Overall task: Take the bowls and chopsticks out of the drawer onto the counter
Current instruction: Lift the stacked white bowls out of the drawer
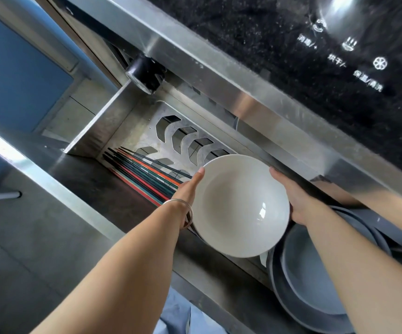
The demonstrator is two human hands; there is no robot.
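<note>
I hold a white bowl (238, 203) between both hands above the open steel drawer (91, 131). My left hand (188, 189), with a silver bangle at the wrist, grips the bowl's left rim, its thumb lying along the edge. My right hand (298, 198) grips the right rim, thumb on top and fingers hidden under the bowl. A dark edge under the bowl's left side may be a second bowl. Several coloured chopsticks (142, 172) lie in a bundle at the drawer's left end, beside a slotted metal rack (183, 138).
Grey bowls (315, 273) are stacked in the drawer at the lower right, partly under my right arm. A black control panel (339, 56) with white symbols sits above the drawer's steel front. Blue cabinet fronts (14, 68) are at the left.
</note>
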